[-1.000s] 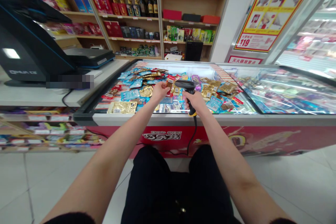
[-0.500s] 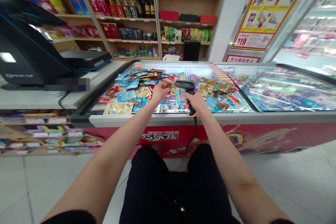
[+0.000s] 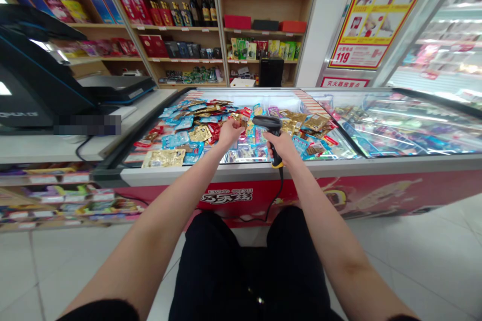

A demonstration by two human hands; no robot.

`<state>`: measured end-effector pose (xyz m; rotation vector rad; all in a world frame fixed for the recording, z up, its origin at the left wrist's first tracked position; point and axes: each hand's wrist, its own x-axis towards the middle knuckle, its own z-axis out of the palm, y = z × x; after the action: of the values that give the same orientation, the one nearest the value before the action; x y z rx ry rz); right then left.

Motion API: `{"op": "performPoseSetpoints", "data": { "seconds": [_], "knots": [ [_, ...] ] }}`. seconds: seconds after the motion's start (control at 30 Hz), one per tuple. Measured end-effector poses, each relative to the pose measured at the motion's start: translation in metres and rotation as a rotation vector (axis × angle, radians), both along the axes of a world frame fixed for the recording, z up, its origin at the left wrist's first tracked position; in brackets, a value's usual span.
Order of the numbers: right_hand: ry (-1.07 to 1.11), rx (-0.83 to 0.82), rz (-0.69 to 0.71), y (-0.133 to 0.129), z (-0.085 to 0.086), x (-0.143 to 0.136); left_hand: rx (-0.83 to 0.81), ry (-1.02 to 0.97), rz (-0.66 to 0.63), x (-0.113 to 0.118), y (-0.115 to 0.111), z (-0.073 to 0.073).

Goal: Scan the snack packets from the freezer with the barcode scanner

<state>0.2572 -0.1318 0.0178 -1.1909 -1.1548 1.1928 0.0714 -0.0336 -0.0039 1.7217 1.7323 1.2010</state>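
My right hand is wrapped round the grip of a black barcode scanner, whose head points left toward my other hand. A black cord drops from the yellow-tipped base of its handle. My left hand is closed, fingertips pinching a small snack packet just left of the scanner head; the fingers hide part of it. Below and around both hands, blue, gold and red snack packets lie on the glass freezer top. Gold packets are heaped on the left, and a second heap of packets is on the right.
A dark weighing scale with a screen stands on the white counter at left. The chest freezer's front rim runs between me and the packets. Shelves of boxes and bottles line the back wall.
The view has turned slightly, so the surroundings sit a little further left. The packet in my left hand has tilted and shows less of its face. My right hand still holds the scanner.
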Motion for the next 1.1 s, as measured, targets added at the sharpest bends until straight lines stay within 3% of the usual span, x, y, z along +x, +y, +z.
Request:
{"op": "performPoseSetpoints", "data": {
  "seconds": [0.23,0.53,0.63,0.8,1.1],
  "knots": [
    [0.056,-0.037,-0.116,0.002,-0.003,0.038,-0.122,-0.136,-0.076,0.047,0.009,0.0],
    [0.102,-0.003,-0.252,0.002,-0.005,0.104,-0.277,-0.31,-0.254,0.15,0.012,0.003],
    [0.096,0.005,-0.266,0.0,-0.009,0.118,-0.192,-0.165,-0.299,0.174,0.011,0.0],
    [0.081,-0.031,-0.265,-0.005,-0.012,0.123,-0.022,0.254,-0.339,0.181,0.002,-0.007],
    [0.066,-0.021,-0.193,-0.004,-0.013,0.1,0.042,0.348,-0.29,0.151,-0.003,-0.016]
  ]
}}
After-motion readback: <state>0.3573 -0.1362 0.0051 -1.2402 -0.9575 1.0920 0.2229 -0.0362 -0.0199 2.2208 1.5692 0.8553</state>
